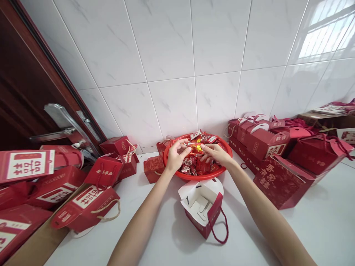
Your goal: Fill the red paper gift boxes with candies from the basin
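Over a round red plastic basket [199, 178], both my hands grip a shiny red-and-gold wrapped candy [195, 148]. My left hand [177, 154] pinches its left end between thumb and fingers. At the other end, my right hand [215, 153] holds it with thumb and fingertips. Many red-wrapped candies [191, 167] fill the basket below. Closer to me stands an open red gift box [202, 210] with a white inside and a dark red cord handle hanging over its right side. I see no candy in that box.
Red gift boxes [83, 203] are piled on the left, some in a cardboard carton [57, 231]. Several more boxes [277, 147] stand on the right. A small box [153, 169] touches the basket's left side. Behind are a tiled wall [174, 103] and a dark wooden door [33, 74].
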A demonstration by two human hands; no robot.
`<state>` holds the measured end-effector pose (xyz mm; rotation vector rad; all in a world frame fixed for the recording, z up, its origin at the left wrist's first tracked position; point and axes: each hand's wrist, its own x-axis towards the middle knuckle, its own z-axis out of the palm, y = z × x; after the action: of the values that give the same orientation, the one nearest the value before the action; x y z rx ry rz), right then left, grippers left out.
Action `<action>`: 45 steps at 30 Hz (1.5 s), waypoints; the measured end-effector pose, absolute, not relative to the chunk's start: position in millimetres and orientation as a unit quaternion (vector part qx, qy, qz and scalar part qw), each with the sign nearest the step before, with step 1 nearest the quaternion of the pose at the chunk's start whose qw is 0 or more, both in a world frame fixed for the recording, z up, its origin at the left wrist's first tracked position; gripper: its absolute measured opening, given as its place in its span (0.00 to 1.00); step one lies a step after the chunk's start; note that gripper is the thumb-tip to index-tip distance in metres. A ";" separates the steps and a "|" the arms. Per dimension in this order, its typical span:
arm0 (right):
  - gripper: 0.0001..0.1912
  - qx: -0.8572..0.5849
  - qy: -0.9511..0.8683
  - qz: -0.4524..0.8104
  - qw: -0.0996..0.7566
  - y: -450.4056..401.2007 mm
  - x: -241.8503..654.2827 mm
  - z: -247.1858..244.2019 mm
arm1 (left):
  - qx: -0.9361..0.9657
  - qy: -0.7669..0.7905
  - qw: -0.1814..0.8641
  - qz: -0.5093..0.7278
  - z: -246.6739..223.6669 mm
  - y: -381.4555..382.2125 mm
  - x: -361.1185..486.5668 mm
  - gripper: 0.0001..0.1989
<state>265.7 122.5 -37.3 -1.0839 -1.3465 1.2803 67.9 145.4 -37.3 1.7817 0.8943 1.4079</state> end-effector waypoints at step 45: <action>0.21 -0.409 -0.657 0.415 0.479 117.6 268.9 -38.8 | 0.687 0.327 0.491 0.425 -42.0 142.3 66.6 0.18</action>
<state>268.9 117.6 -38.8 -0.9980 -1.6030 1.0139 66.6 142.3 -42.0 1.6678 0.7927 1.0312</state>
